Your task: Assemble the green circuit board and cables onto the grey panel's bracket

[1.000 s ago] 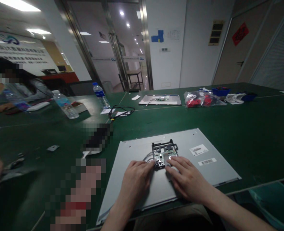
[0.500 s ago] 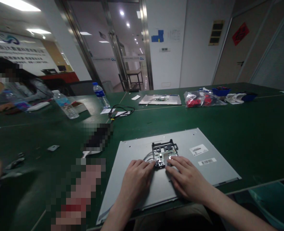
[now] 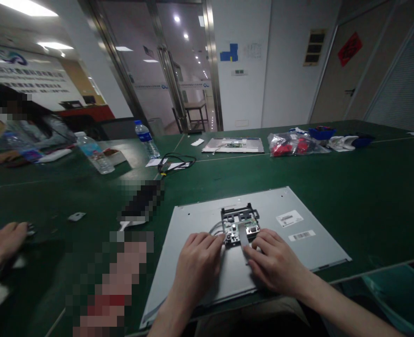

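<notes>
A flat grey metal panel (image 3: 207, 217), like the back of a display, lies in front of me. A small green circuit board (image 3: 235, 229) sits in a black plastic frame (image 3: 240, 213) on it, with grey wires leading off to the left. My left hand (image 3: 202, 257) is closed, its fingertips gripping the board's near left edge. From the board a flat grey ribbon cable (image 3: 243, 235) runs toward me. My right hand (image 3: 272, 257) has its fingers bent and pinches the cable's near end. Its other fingers lie near the board's right corner.
To the left lie a dark object and a pinkish one, both blurred out, and another person's hand (image 3: 5, 245) over small parts. Farther off are a black cable (image 3: 178, 161), water bottles (image 3: 147, 139), a second panel (image 3: 233, 146) and bagged red items (image 3: 294, 146).
My right hand has drawn back slightly toward me and to the right, uncovering the ribbon cable and board connector. My left hand stays put. The other person's hand at left has reached farther in.
</notes>
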Motion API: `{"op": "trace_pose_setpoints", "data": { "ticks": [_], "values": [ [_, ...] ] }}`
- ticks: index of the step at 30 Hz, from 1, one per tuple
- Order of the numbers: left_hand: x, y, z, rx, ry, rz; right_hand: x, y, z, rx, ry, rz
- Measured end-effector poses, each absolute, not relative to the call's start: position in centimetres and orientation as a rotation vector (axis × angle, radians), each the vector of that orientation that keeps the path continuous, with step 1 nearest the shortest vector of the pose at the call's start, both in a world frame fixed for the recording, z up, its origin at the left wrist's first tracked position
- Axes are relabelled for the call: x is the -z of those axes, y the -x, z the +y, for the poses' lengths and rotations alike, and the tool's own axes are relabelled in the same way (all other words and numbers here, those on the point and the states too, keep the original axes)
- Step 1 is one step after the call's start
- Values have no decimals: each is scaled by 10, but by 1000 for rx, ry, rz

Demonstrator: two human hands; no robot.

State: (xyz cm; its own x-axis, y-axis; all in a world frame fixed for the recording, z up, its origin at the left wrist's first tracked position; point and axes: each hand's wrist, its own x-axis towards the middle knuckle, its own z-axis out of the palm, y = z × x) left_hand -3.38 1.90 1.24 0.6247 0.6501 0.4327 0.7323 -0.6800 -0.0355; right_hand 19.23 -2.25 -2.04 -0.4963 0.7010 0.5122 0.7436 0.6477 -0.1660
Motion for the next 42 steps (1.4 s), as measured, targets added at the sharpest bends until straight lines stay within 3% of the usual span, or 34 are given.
{"op": "trace_pose_setpoints", "data": {
  "ticks": [9,25,42],
  "values": [
    [-2,13,12,622,2749,-836,24,-193,-20,136,1104,-2297],
    [7,15,14,385,2687,-920,23,-192,-20,154,1115,-2297],
    [1,13,13,365,2755,-922,25,-191,-20,148,1100,-2283]
  ]
}}
